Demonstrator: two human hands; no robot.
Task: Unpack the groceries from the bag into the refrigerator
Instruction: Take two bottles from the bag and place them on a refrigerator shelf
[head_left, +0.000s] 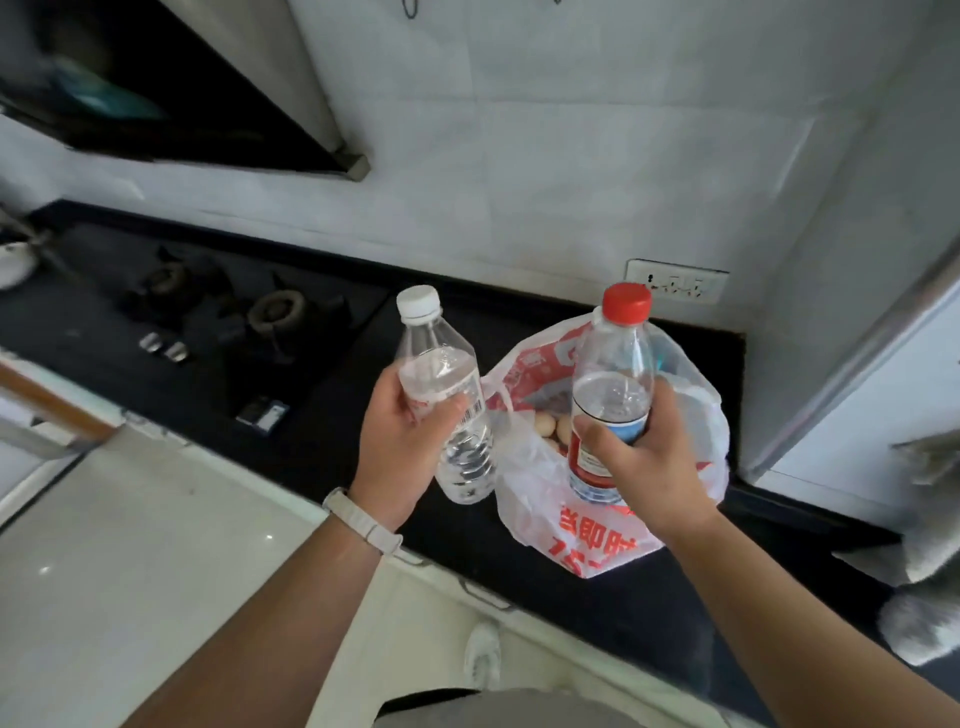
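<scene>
A white plastic bag (592, 535) with red print stands open on the black counter (322, 426). Eggs (558, 427) show inside it. My left hand (400, 447) grips a clear water bottle with a white cap (447, 384), held left of the bag and above the counter. My right hand (644, 467) grips a second clear bottle with a red cap and a red-and-blue label (610, 384), held over the bag's mouth. The refrigerator (872, 332), white with a grey edge, stands at the right.
A gas hob (228, 306) with two burners lies to the left on the counter, under a black range hood (171, 88). A wall socket (675, 280) sits behind the bag. A white pot (13, 260) is at far left. Grey fluffy cloth (924, 587) hangs at right.
</scene>
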